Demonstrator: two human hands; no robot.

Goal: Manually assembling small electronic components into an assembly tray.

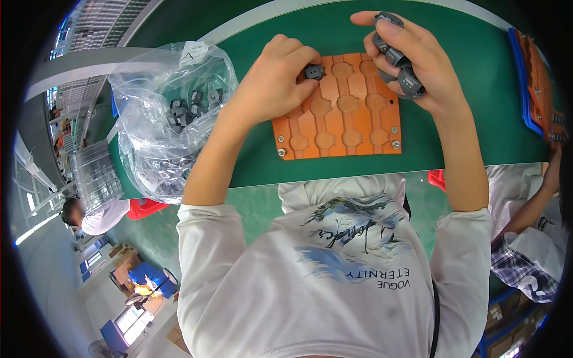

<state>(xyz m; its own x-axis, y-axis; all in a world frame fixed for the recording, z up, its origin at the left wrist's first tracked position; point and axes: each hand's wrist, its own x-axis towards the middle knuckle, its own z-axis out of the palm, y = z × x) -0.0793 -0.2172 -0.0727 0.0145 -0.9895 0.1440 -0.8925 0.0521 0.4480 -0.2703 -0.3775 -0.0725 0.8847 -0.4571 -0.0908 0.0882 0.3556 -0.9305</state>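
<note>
An orange fixture plate (pixel 334 122) with rows of round recesses lies in front of me on the green table. At its far left corner my left hand (pixel 271 80) is closed, thumb and forefinger pinching a small dark grey round plastic part (pixel 314 72) over the plate. Whether that part sits fully in a recess is hidden by the fingers. Above the plate's right edge, my right hand (pixel 427 62) is closed around several similar dark grey parts (pixel 410 82), held in a row between fingers and palm.
A clear plastic bag (pixel 149 134) of loose grey parts stands left of my left forearm. At the far right, orange plates (pixel 534 77) rest on a blue tray (pixel 520 83). A co-worker's arm (pixel 531 197) reaches in there. The table's near edge (pixel 358 178) runs before my body.
</note>
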